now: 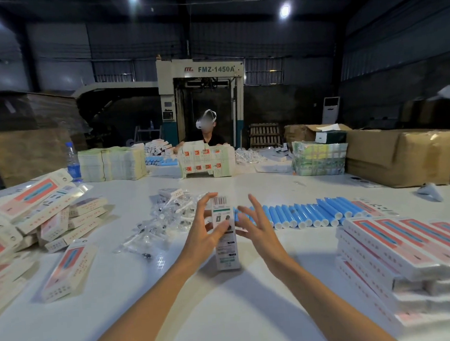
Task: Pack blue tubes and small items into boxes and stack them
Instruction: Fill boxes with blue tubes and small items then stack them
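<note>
Box (225, 240) upright on tabletop (287, 187), just before row of tubes (302, 215), gripped near its top by left hand (204, 225), right hand (255, 221) spread and released beside it; best steadied from both sides, end flap tucked square before stacking.

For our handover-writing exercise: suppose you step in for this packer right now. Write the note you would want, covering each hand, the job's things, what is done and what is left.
Hands: the left hand grips the upright box; the right hand is open, fingers spread beside it.
Things: the blue tubes lie in a row behind the hands, with the bagged small items heaped to their left.
Done: a neat stack of boxes at right and a loose pile at left; what is inside them cannot be seen.
Left: many tubes and items are unpacked; the held box is not yet stacked.
</note>
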Available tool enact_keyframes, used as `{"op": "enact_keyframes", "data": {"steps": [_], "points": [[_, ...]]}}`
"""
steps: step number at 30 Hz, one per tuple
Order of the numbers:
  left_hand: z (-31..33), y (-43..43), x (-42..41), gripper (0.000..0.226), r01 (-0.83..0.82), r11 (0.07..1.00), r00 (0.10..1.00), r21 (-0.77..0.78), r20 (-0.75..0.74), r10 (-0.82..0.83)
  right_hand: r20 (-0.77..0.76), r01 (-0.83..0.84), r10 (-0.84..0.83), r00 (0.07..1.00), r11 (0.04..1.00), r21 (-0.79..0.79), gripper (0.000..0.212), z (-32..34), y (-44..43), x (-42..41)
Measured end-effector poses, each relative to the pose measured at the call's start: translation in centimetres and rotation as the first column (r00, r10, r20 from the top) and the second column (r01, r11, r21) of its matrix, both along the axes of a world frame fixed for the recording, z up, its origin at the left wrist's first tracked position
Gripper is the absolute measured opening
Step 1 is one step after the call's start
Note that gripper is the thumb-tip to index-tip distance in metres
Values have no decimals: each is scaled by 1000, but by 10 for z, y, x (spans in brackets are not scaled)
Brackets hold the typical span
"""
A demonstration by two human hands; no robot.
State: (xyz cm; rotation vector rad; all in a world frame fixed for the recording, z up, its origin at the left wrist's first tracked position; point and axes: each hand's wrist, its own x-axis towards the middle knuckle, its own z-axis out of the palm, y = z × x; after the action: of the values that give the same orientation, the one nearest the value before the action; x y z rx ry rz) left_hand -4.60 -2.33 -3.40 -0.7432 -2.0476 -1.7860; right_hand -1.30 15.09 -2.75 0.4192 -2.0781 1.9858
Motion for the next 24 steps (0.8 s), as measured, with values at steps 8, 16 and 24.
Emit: {"op": "enact_keyframes", "data": {"steps": [8, 16, 24], "points": [[16, -1, 12, 63, 138, 985, 966, 106, 206, -158, 184, -262, 284, 941, 955, -137, 42, -10, 13, 21], [25, 41, 35, 78, 186, 970, 976, 155, 83, -200, -77, 109, -96, 992, 978, 178, 41, 49, 46, 83], [-10, 103, 66, 15, 86, 806, 980, -586, -95, -174, -495, 713, -527, 691, 383, 587, 39, 120, 194, 153]]}}
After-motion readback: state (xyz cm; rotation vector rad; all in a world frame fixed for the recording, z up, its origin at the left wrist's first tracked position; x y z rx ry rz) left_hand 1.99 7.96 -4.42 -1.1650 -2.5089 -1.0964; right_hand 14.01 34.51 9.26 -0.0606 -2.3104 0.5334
